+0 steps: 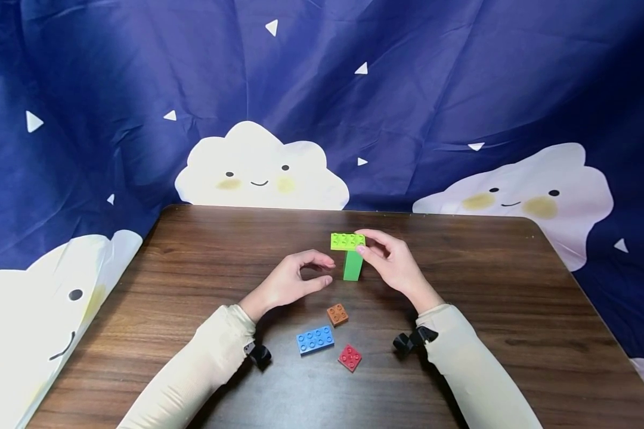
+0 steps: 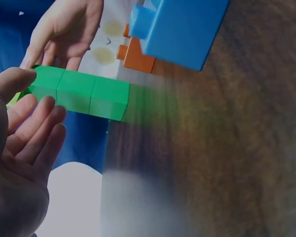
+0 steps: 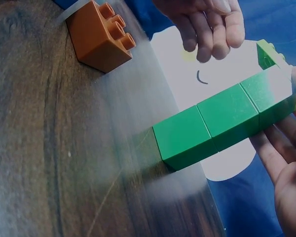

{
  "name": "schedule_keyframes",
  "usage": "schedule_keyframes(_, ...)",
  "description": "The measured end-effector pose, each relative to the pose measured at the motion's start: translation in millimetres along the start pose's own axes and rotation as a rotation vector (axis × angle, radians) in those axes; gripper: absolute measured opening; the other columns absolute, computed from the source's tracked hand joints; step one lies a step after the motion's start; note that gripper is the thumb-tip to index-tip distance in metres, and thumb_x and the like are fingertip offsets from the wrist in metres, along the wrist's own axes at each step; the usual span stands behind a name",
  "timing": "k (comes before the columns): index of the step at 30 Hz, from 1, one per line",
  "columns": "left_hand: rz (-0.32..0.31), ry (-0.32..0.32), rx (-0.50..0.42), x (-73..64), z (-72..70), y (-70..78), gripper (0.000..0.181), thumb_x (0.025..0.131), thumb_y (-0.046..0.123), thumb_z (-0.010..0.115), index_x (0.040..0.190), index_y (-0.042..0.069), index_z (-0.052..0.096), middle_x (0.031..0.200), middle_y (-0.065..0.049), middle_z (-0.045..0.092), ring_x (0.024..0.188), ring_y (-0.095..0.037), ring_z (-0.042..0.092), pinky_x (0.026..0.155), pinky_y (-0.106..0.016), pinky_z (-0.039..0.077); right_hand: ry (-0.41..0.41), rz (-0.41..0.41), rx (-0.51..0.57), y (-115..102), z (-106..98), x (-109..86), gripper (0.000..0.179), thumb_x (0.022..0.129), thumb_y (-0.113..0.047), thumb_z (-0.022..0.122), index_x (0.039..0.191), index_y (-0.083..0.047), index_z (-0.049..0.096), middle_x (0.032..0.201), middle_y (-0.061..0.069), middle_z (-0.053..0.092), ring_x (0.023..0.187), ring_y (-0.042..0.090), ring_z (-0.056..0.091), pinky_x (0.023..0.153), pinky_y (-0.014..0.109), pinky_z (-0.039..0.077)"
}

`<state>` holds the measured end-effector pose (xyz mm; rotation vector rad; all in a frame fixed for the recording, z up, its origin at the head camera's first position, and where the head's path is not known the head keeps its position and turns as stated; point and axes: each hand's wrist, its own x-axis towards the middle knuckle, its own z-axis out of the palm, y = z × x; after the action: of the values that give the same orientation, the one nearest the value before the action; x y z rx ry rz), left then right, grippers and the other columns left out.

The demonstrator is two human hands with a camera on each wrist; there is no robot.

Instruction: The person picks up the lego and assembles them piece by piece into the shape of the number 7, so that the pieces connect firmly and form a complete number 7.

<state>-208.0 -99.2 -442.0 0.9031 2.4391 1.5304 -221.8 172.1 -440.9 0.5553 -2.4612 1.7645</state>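
A tower of three stacked green bricks (image 1: 352,266) stands upright on the table. Across its top lies a lime green eight-stud brick (image 1: 343,241) that overhangs to the left. My right hand (image 1: 394,262) pinches the lime brick's right end between thumb and fingers. To the left of the tower is my left hand (image 1: 294,277), its fingers loosely curved and holding nothing. In the right wrist view, a gap shows between the left fingers (image 3: 212,34) and the green bricks (image 3: 207,128).
Nearer the front lie an orange-brown brick (image 1: 337,314), a blue eight-stud brick (image 1: 315,340) and a red brick (image 1: 350,357). They sit on a dark wooden table (image 1: 204,250). Behind it hangs a blue cloth (image 1: 311,77) with white clouds.
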Motion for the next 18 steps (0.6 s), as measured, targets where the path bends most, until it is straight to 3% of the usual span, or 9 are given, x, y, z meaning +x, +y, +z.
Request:
schedule_keyframes(8,0.045,-0.063,-0.003,-6.4,5.9,0.8,0.032,0.098,0.015,0.080,0.126,0.003,0.074,0.126,-0.016,0.076,0.123,-0.030,0.071,0.114,-0.044,0.054,0.003,0.003,-0.003,1,0,0.3,0.035,0.105,-0.011,0.071,0.139,-0.002,0.068,0.129,0.027,0.072,0.104,0.011,0.070,0.087,0.012,0.057)
schedule_keyframes(13,0.079,-0.109,0.016,-11.3,10.5,-0.8,0.031,0.097,0.016,0.080,0.126,0.005,0.075,0.127,-0.009,0.077,0.123,-0.026,0.071,0.113,-0.039,0.056,0.007,-0.001,-0.010,2,0,-0.1,0.035,0.105,-0.011,0.070,0.139,-0.001,0.068,0.128,0.027,0.072,0.102,0.008,0.069,0.086,0.012,0.057)
schedule_keyframes(18,0.105,-0.144,0.019,-15.3,14.0,-1.1,0.033,0.096,0.015,0.081,0.127,0.006,0.075,0.127,-0.004,0.076,0.123,-0.023,0.070,0.113,-0.038,0.055,0.012,-0.006,0.000,1,0,-0.6,0.035,0.105,-0.010,0.071,0.138,-0.001,0.068,0.129,0.028,0.072,0.105,0.014,0.071,0.087,0.013,0.058)
